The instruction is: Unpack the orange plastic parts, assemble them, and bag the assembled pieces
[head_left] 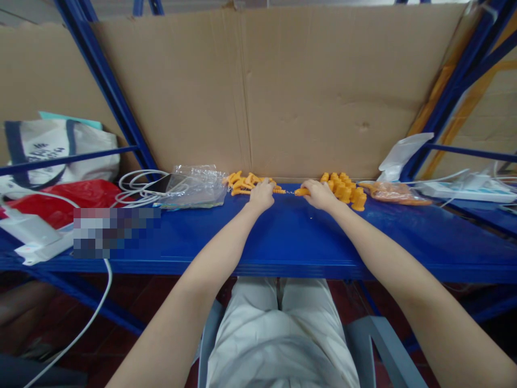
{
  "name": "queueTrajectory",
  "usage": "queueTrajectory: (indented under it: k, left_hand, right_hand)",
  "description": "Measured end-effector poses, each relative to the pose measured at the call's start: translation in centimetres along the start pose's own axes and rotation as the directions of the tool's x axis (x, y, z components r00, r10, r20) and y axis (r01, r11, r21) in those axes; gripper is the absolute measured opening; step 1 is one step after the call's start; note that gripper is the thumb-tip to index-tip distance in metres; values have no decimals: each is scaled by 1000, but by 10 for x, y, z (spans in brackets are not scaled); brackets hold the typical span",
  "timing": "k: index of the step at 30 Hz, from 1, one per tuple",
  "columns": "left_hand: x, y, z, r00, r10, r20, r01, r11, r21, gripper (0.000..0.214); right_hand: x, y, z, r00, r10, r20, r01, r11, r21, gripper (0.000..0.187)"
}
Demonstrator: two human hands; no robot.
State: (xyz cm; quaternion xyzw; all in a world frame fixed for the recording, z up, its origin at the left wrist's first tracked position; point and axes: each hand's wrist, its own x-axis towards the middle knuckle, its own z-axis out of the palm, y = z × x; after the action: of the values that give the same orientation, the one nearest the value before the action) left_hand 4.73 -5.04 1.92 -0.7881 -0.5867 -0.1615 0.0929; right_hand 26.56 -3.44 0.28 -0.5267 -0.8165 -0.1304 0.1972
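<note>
My left hand [262, 195] is closed at the back of the blue shelf, its fingers around an orange plastic piece whose ribbed end [278, 191] sticks out to the right. From that end a thin coiled wire [290, 192] runs across to a small orange piece [301, 191], which my right hand [319, 195] pinches. Beside my left hand lies a pile of curved orange plastic parts [241, 183]. Several orange knob-shaped pieces [343, 189] stand in rows just right of my right hand. My fingers hide most of what they hold.
Clear plastic bags [197, 188] and looped white cable [141, 183] lie to the left, near a white power strip [36, 248]. On the right are a bag of orange parts [398, 193] and another power strip [464, 189]. A cardboard sheet [302, 91] closes off the back.
</note>
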Motion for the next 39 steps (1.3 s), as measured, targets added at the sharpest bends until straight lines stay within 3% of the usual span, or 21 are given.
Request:
queueTrajectory:
  k: [9, 16, 23, 25, 27, 29, 31, 34, 39]
  left_hand:
    - [5, -5, 6, 1000, -5, -30, 3, 998, -60, 41]
    - [14, -10, 22, 985, 159, -72, -171, 961, -216, 29]
    - [29, -26, 37, 964, 182, -196, -256, 842, -475, 15]
    - [31, -27, 36, 984, 130, -125, -180, 759, -625, 10]
    - [30, -25, 33, 997, 78, 17, -37, 647, -761, 11]
    - [28, -23, 28, 989, 52, 136, 84, 558, -825, 16]
    - [24, -21, 23, 980, 53, 190, 134, 526, -840, 22]
    - [18, -20, 18, 976, 69, 208, 134, 566, -813, 30]
    - [14, -19, 19, 986, 67, 154, 51, 755, -653, 37]
  right_hand:
    - [5, 13, 9, 999, -11, -37, 18, 985, 173, 26]
    - [6, 8, 13, 983, -157, -95, 175, 954, 241, 26]
    - [8, 13, 14, 977, -174, -126, 205, 930, 306, 26]
    - [9, 15, 14, 977, -163, -134, 198, 928, 316, 27]
    - [9, 17, 14, 975, -165, -147, 205, 924, 323, 27]
    - [9, 18, 14, 974, -173, -148, 213, 921, 325, 28]
    - [8, 18, 13, 977, -172, -129, 205, 923, 324, 28]
    - [8, 16, 11, 987, -141, -78, 159, 930, 332, 28]
    - [8, 16, 13, 999, -14, -49, 33, 914, 404, 31]
